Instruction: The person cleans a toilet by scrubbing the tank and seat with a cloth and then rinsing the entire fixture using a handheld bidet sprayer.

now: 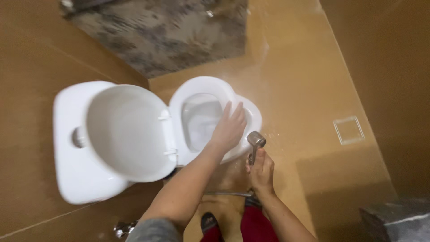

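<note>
Floor [304, 80]: glossy tan tiles, wet-looking, with a square drain cover [349, 130] at about 3 o'clock.
Rug [165, 31]: grey patterned mat at 12 o'clock, beyond the bowl.
Toilet [71, 148]: white, lying across the middle of the view; tank at 9 o'clock, lid [125, 130] raised against it, seat [201, 87] down over the bowl.
Left hand [229, 127]: fingers spread flat, palm down, resting on the seat's rim at the bowl's 4 o'clock edge.
Right hand [261, 171]: closed around the handle of a metal bidet sprayer [255, 141], head up, just beside the bowl.
Hose [226, 194]: thin metal line running toward 8 o'clock from the right wrist.
</note>
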